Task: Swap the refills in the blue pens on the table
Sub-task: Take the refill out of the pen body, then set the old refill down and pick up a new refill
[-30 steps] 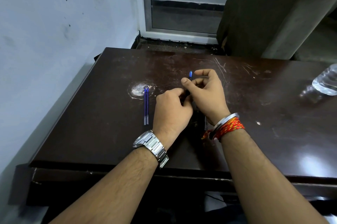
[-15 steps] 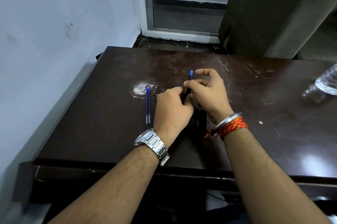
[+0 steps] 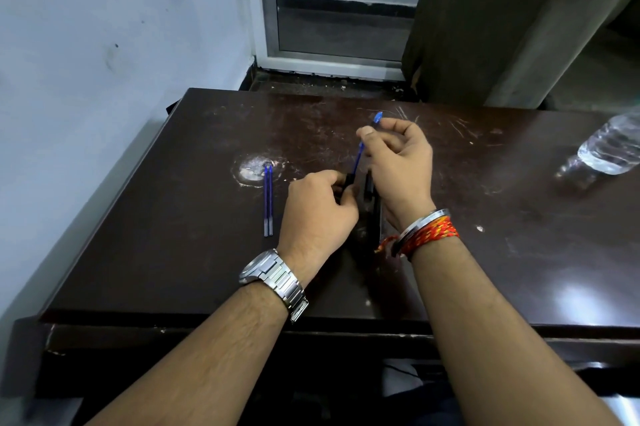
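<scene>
Both hands are up over the dark brown, scratched wooden surface (image 3: pixel 485 217), close together near its middle. The right hand (image 3: pixel 398 166) pinches a thin blue pen refill (image 3: pixel 358 157) near its upper end, fingers (image 3: pixel 367 133) clenched around it just below the bright blue tip piece (image 3: pixel 377 118), which pokes out beyond the thumb and forefinger. The refill slants down and to the left, and its lower end meets a dark pen barrel (image 3: pixel 348 183) that the left hand (image 3: pixel 317 214) grasps in curled fingers. How far the refill sits inside that barrel, I cannot tell; the knuckles hide the joint.

Between the two wrists, another dark, slim object (image 3: pixel 372 207) lies on the surface, mostly in shadow and too dim to name.

Off to the left, well clear of the hands, two slender blue refills (image 3: pixel 267 200) lie side by side, touching, their far ends resting on a pale worn patch (image 3: pixel 251 171) in the finish. At the far right edge, a clear plastic water bottle (image 3: pixel 611 148) lies tipped on its side.

A silver metal watch (image 3: pixel 273 278) rides the left wrist; a steel bangle and red-and-orange threads (image 3: pixel 427 233) wrap the right.
</scene>
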The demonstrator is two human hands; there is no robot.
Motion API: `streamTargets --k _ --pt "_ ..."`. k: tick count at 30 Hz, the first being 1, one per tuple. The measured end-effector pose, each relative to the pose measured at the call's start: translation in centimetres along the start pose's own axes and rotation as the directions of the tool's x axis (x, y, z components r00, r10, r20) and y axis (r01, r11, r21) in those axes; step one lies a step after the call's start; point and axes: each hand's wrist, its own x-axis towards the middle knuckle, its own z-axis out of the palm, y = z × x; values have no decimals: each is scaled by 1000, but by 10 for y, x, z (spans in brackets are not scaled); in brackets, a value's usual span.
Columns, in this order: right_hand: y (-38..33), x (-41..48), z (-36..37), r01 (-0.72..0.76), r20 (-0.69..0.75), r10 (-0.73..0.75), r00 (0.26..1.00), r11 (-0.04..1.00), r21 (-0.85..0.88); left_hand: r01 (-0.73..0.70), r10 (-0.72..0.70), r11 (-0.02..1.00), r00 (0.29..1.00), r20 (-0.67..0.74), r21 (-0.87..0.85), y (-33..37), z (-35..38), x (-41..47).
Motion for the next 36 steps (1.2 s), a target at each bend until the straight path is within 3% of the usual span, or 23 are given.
streamTargets --k 3,5,7,9,12,16,22,24,26,27,29,31,34,36 --pt "-6 4 -5 71 -109 -64 992 996 61 19 -19 1000 1000 -8 0 -1 1 -1" --pt "-7 6 -11 63 -145 -61 988 998 8 37 -37 999 998 -51 8 -1 -1 0" --pt "-6 7 -17 17 -97 -40 994 973 -229 58 -57 998 992 -114 12 -2 -3 1" --pt "-1 6 -19 25 22 -16 1000 842 -540 80 -78 997 985 -153 8 -2 -4 2" --pt "4 2 -13 96 162 46 986 641 -762 86 -84 996 983 -163 8 -2 -3 2" --pt "9 2 -4 60 144 107 984 556 -829 85 -82 996 987 -141 19 -2 -1 1" --pt "11 1 -6 97 142 44 989 535 -839 85 -83 996 989 -124 13 -2 -4 2" --pt "9 1 -6 158 161 -44 986 566 -809 93 -90 996 989 -114 19 -1 -4 1" --pt "8 -1 -4 180 141 -112 984 678 -713 100 -98 995 990 -99 23 0 -5 1" --pt "7 -1 -2 140 126 -77 989 758 -638 105 -103 994 991 -88 23 1 -6 2" --pt "6 -3 3 -75 140 147 979 904 -422 108 -106 994 992 -63 25 1 -7 2" --pt "8 -2 4 -224 198 295 935 923 -313 104 -102 994 994 -48 32 1 -8 1" --pt "9 -3 3 -171 252 270 930 920 -353 96 -95 994 995 -35 51 1 -9 0" --pt "9 -3 2 -153 225 223 948 944 -291 100 -98 993 995 -29 69 2 -9 -1"
